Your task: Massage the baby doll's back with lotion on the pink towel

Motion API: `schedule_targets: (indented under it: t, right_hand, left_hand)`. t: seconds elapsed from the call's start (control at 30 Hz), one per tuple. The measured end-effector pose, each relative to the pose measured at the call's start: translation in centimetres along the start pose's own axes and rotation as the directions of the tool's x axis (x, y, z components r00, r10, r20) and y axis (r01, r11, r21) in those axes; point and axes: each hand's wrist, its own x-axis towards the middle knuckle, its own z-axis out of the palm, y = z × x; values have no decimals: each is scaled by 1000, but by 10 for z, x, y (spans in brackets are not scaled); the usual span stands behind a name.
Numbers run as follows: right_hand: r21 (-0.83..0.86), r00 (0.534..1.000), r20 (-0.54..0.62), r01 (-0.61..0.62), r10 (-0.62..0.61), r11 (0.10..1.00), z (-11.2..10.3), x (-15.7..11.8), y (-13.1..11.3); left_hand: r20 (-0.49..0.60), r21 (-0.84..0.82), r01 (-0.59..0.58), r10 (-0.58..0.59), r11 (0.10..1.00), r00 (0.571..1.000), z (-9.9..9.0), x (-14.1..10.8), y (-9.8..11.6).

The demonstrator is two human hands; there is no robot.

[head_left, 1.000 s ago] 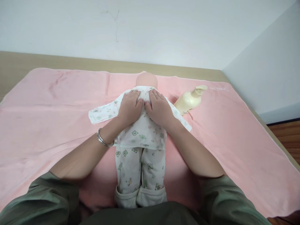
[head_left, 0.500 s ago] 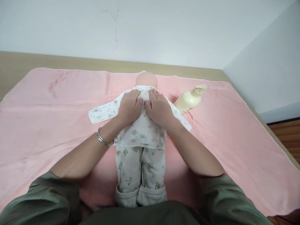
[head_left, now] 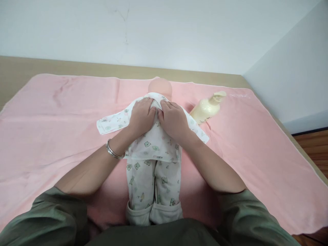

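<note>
A baby doll (head_left: 160, 87) lies stretched out with its smooth head away from me; its face is out of sight. It wears a white printed shirt (head_left: 156, 147) and matching trousers (head_left: 141, 182) with turned-up cuffs. My left hand (head_left: 142, 115) rests flat on the upper left of the shirt, fingers extended. Opposite it, my right hand (head_left: 173, 120) lies on the upper right of the torso with its fingers stretched out. The two thumbs are close together over the middle, and the cloth puckers between them. Neither hand grips anything.
A cream pump bottle (head_left: 206, 108) leans or lies at an angle right of the doll, by the right sleeve. Under everything spreads a pink blanket (head_left: 64, 147) on a wooden surface (head_left: 102, 70). A white wall (head_left: 164, 34) stands behind, another at right.
My right hand has slid slightly inward and toward me, and the shirt fabric near the collar has bunched a little. My left hand stays nearly in place.
</note>
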Motion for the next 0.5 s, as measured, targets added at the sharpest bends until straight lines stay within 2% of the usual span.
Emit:
schedule_targets:
  t: [0.23,0.5]
  right_hand:
    - [70,999,12,-46,45,997,3,3,5]
    - [135,990,101,-114,101,984,-4,12,19]
  left_hand:
    - [6,31,-7,7,999,1000,-3,-2,4]
    - [52,76,-63,59,995,997,-12,-33,39]
